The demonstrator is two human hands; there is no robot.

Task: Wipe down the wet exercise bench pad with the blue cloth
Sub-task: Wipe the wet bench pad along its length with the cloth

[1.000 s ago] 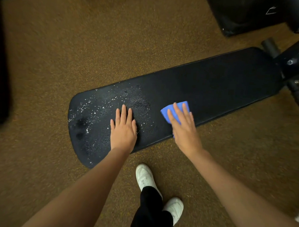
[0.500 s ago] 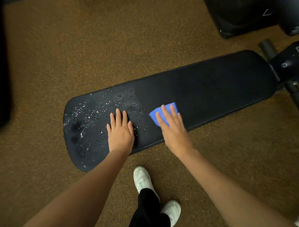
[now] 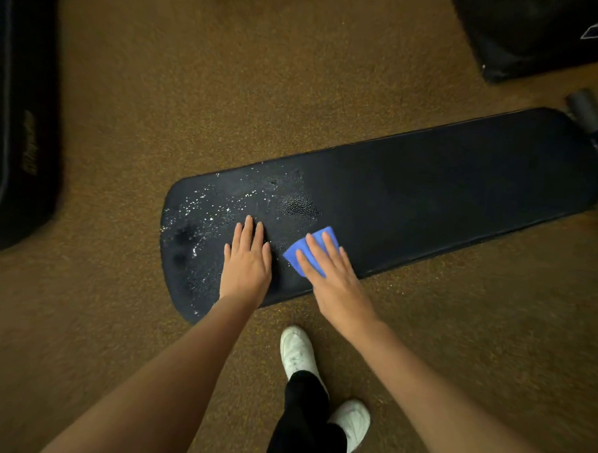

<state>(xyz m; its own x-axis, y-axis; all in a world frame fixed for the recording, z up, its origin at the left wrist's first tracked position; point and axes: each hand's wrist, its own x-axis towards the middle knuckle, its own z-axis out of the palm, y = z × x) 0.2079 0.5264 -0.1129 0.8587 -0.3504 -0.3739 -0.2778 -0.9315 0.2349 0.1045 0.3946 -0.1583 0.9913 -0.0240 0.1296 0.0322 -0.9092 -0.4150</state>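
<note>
A long black bench pad (image 3: 429, 197) runs from lower left to upper right. Its left end is speckled with shiny water droplets (image 3: 206, 208); the right part looks dull and dry. My right hand (image 3: 329, 275) presses flat on a folded blue cloth (image 3: 305, 252) near the pad's front edge, fingers spread over it. My left hand (image 3: 246, 258) lies flat and empty on the wet part, just left of the cloth, fingers together.
Brown speckled floor surrounds the bench. A black padded item (image 3: 18, 118) lies at the left edge, another dark one (image 3: 539, 34) at the top right. The bench frame and a roller (image 3: 583, 108) sit at the right. My white shoes (image 3: 297, 353) stand below the pad.
My right hand has slid the blue cloth leftward along the pad, closing the gap to my left hand. My left hand has stayed planted on the wet end.
</note>
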